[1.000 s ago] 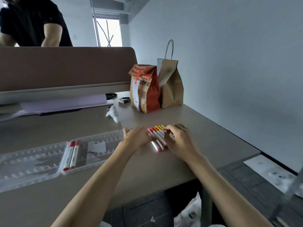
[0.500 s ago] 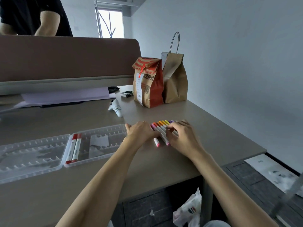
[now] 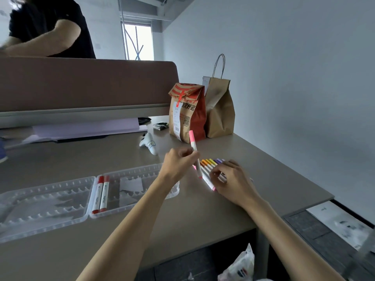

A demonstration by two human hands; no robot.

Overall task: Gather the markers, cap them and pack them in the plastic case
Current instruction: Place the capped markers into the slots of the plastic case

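So far two red markers [image 3: 100,194] in case [image 3: 60,199]; left hand [image 3: 178,162] fingers grip pink marker [image 3: 194,154]; right hand [image 3: 233,179] fingers spread loose over row of markers [image 3: 211,162] left to pack.

Two red markers [image 3: 100,194] lie side by side in the one open clear plastic case [image 3: 50,201]. One pink marker [image 3: 194,153] stands lifted above the desk. A row of markers [image 3: 213,165] lies beside it; partly covered, so its number cannot be told. Two paper bags stand at the back: one red-printed [image 3: 187,112], one plain brown [image 3: 220,108].
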